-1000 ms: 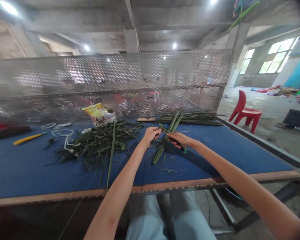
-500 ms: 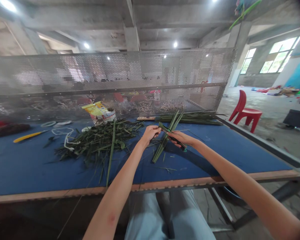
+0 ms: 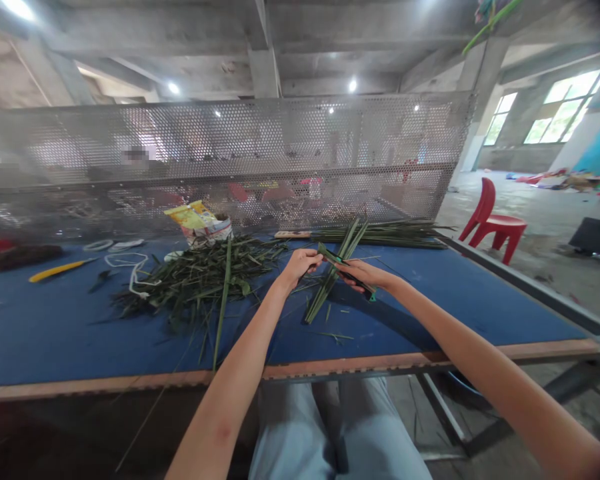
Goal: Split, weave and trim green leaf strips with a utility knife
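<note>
My left hand (image 3: 303, 265) is closed, pinching the end of a green leaf strip (image 3: 324, 251) between thumb and fingers. Wrapped around a black and green utility knife (image 3: 364, 288), my right hand (image 3: 363, 275) is close beside the left one, with the knife's front end at the strip. The blade itself is too small to make out. Beneath the hands, a bundle of long green leaf strips (image 3: 320, 300) lies slantwise on the blue tabletop (image 3: 405, 313). To the left is a loose heap of cut leaf pieces (image 3: 195, 277), with one long strip (image 3: 223, 307) lying over its right side.
Along the back lie more long leaves (image 3: 390, 235), before a perforated metal screen (image 3: 280, 147). A yellow-handled tool (image 3: 60, 270), white cord (image 3: 139, 273) and a snack bag in a tub (image 3: 205, 227) are on the left. A red chair (image 3: 495, 223) stands to the right.
The camera view has shifted slightly. Both hands keep nearly the same place and grip, the knife's rear end a touch farther right and higher.
</note>
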### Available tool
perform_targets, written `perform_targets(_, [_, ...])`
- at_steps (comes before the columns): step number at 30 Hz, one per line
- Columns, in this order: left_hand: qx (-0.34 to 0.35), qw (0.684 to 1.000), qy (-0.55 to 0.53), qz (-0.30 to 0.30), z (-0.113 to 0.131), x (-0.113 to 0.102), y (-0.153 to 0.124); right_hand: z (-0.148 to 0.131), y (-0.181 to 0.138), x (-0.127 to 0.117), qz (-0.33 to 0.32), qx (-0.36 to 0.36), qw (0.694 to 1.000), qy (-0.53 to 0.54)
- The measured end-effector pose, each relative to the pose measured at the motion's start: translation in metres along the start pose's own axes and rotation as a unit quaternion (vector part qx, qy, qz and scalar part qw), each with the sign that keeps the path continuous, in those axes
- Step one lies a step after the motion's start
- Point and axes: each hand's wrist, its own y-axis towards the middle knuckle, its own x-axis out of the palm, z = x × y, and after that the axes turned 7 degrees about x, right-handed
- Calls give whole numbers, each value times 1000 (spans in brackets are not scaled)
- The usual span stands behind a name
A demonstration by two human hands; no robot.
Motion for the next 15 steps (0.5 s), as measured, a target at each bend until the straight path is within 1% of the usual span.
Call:
perform_targets(7, [-13, 1000, -3, -4, 3, 1, -3, -1, -1, -1, -5, 18, 1000, 2])
perform_targets(12, [-21, 1000, 1, -8, 5, 1, -4, 3, 2, -3, 3, 56, 998, 13])
perform_targets(15, [-26, 1000, -3, -11, 4, 0, -3, 6, 4, -4, 1, 53, 998, 19])
